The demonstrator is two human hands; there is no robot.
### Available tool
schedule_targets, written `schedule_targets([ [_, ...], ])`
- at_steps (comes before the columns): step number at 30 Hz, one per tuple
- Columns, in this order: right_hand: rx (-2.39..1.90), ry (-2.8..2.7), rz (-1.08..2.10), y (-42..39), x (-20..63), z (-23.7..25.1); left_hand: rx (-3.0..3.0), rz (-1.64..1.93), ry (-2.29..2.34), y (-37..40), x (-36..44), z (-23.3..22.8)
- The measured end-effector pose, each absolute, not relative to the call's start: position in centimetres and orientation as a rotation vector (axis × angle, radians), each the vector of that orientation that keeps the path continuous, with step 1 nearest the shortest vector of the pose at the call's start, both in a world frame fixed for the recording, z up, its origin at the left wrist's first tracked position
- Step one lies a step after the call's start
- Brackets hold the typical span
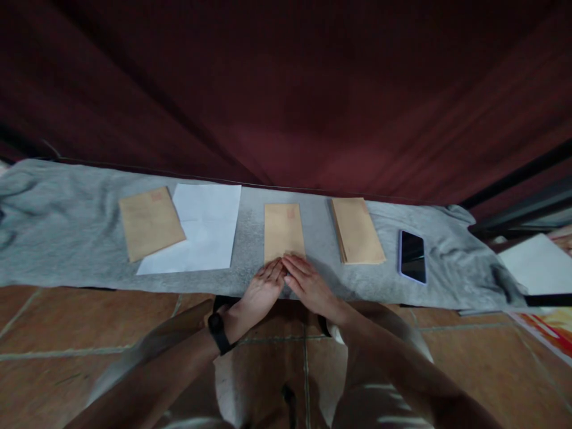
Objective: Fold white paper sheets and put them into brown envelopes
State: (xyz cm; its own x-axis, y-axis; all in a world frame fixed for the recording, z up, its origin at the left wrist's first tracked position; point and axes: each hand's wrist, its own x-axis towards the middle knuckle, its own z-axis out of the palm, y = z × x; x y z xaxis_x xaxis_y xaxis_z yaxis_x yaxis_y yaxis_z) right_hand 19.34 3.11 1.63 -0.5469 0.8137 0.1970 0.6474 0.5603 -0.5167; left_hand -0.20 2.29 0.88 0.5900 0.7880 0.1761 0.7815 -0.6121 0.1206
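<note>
A tan envelope (283, 231) lies flat in the middle of a grey cloth (67, 226) spread on the floor. My left hand (261, 291) and my right hand (308, 285) rest side by side with their fingertips pressed on the envelope's near edge. Both hands are flat with fingers together and hold nothing. A black band circles my left wrist.
To the left lie a second tan envelope (149, 221) and a white sheet (203, 235) partly under it. A stack of tan envelopes (357, 230) and a dark phone (412, 256) lie to the right. A dark red curtain (286, 89) hangs behind. Brown floor tiles (89, 333) run in front.
</note>
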Motion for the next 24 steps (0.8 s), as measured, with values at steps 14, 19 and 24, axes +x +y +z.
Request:
schedule_targets([
  [14, -1.27, -2.521, 0.132, 0.4, 20.3, -0.1, 2.751, 0.405, 1.567, -0.4, -0.9, 0.4],
  [19, -1.372, -2.534, 0.087, 0.3, 21.2, -0.1, 2.719, 0.448, 1.598, -0.5, -1.8, 0.5],
  [24, -1.418, -2.503, 0.07, 0.0, 22.3, -0.1, 2.693, 0.439, 1.634, -0.7, -2.1, 0.7],
])
